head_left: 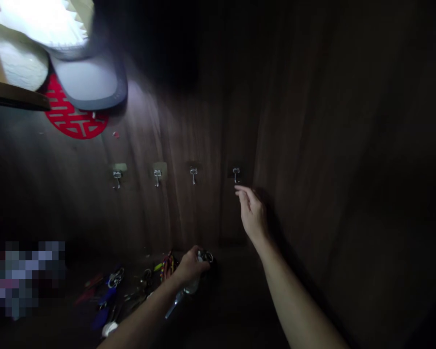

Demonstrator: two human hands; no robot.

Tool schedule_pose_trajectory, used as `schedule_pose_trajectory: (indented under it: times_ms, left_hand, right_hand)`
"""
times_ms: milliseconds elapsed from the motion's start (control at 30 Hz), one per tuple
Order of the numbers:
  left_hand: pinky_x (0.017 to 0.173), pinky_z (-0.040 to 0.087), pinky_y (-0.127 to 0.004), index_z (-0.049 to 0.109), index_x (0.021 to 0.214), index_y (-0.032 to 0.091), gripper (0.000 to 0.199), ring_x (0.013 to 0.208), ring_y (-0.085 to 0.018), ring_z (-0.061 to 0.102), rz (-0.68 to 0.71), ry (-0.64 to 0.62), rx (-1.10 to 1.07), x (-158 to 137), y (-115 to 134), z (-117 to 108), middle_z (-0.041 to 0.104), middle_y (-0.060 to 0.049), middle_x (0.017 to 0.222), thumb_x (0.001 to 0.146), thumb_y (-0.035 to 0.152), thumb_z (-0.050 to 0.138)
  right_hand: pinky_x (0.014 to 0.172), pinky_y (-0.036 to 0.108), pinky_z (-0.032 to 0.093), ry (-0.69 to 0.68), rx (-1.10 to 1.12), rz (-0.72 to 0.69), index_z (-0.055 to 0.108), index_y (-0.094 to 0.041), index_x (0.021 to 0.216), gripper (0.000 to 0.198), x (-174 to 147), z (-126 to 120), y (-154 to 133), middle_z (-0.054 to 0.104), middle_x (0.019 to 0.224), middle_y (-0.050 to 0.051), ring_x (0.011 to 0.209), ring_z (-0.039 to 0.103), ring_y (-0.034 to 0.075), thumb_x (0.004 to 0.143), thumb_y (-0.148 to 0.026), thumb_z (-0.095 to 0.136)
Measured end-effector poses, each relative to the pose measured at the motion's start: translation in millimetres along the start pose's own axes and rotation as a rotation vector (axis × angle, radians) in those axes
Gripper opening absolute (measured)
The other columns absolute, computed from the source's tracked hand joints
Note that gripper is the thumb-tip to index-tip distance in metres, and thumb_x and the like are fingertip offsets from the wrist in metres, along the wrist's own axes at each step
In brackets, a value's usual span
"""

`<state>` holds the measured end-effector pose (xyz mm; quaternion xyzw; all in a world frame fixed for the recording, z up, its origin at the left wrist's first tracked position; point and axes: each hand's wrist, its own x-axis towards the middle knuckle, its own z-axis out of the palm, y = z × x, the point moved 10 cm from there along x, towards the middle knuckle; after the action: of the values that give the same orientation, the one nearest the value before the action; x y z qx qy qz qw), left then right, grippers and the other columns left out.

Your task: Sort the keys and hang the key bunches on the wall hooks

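Note:
Low on the dark wooden surface, my left hand point(193, 266) is closed around a bunch of keys point(173, 309). Its metal ring point(208, 256) shows past my fingers, and a key hangs below. Higher up, my right hand point(253, 213) reaches to the rightmost metal hook point(236, 174) on the wall. Its thumb and index finger come together at the hook's lower tip. Left of my left hand lie a colourful woven cord point(168, 267), a key ring point(116, 277) and blue key tags point(103, 308), with other keys in dim light.
Three more hooks stand in a row to the left, among them a metal hook point(117, 178). Above them are a red round cut-out decoration point(78, 127), a grey cap point(90, 85) and a shelf edge point(18, 97). A blurred patch point(22, 278) covers the lower left.

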<state>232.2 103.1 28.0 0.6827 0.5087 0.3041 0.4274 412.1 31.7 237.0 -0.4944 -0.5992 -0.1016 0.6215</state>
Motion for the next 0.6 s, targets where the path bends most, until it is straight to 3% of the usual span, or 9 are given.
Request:
schedule_pose_trajectory:
  times_ms: [133, 267, 400, 500, 600]
  left_hand:
    - [0.072, 0.042, -0.024, 0.055, 0.098, 0.02, 0.038, 0.083, -0.018, 0.061, 0.033, 0.048, 0.121, -22, -27, -26, 0.067, 0.0, 0.085, 0.061, 0.014, 0.063]
    - [0.075, 0.041, -0.024, 0.06, 0.091, 0.021, 0.028, 0.086, -0.018, 0.06, 0.096, 0.063, 0.179, -48, -33, -57, 0.068, 0.0, 0.09, 0.063, 0.015, 0.061]
    - [0.065, 0.04, -0.022, 0.064, 0.085, 0.02, 0.018, 0.074, -0.016, 0.059, 0.172, 0.057, 0.151, -75, -29, -97, 0.067, 0.001, 0.079, 0.072, 0.03, 0.06]
    - [0.055, 0.038, -0.021, 0.06, 0.071, 0.017, 0.034, 0.059, -0.013, 0.054, 0.181, 0.119, 0.012, -94, -25, -142, 0.061, 0.002, 0.062, 0.079, 0.048, 0.05]
    - [0.045, 0.032, -0.02, 0.051, 0.058, 0.018, 0.046, 0.048, -0.011, 0.045, 0.141, 0.213, -0.07, -112, -28, -191, 0.048, 0.005, 0.049, 0.076, 0.059, 0.046]
  right_hand:
    - [0.074, 0.032, 0.049, -0.159, 0.14, 0.071, 0.061, -0.02, 0.103, 0.035, -48, 39, -2, 0.066, 0.096, 0.008, 0.087, 0.062, 0.02, 0.09, -0.041, 0.036]
    - [0.069, 0.03, 0.048, -0.301, 0.275, 0.173, 0.059, -0.02, 0.103, 0.035, -82, 80, -12, 0.066, 0.089, 0.007, 0.077, 0.062, 0.019, 0.088, -0.045, 0.04]
    - [0.06, 0.027, 0.045, -0.356, 0.381, 0.256, 0.062, -0.021, 0.091, 0.035, -101, 110, -36, 0.061, 0.07, 0.003, 0.062, 0.056, 0.016, 0.084, -0.051, 0.046]
    - [0.051, 0.025, 0.038, -0.399, 0.49, 0.316, 0.061, -0.02, 0.068, 0.044, -113, 133, -57, 0.051, 0.052, -0.001, 0.05, 0.047, 0.013, 0.082, -0.057, 0.043]
    - [0.045, 0.024, 0.032, -0.469, 0.583, 0.397, 0.057, -0.019, 0.055, 0.055, -126, 157, -74, 0.045, 0.043, -0.002, 0.042, 0.039, 0.011, 0.079, -0.065, 0.038]
